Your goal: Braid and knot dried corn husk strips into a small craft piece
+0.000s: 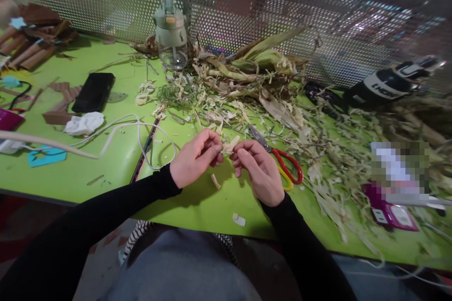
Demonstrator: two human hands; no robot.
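My left hand [198,156] and my right hand [260,169] face each other over the green tabletop, fingertips pinched. Between them is a small pale strip of dried corn husk [231,144], gripped from both sides; its ends are partly hidden by the fingers. Just past my right hand lie scissors [288,168] with red and yellow handles, their blades pointing away from me. A short curled husk piece [215,181] rests on the table below my hands. Closer to the table edge is a small white scrap [239,219].
Shredded husk [226,108] and whole dried leaves [261,63] heap against the perforated metal screen [226,0]. A clear bottle [172,37] and a black bottle [384,82] stand or lean there. Leftward are a phone [94,92], a white cable [120,120] and brown rolls [35,54].
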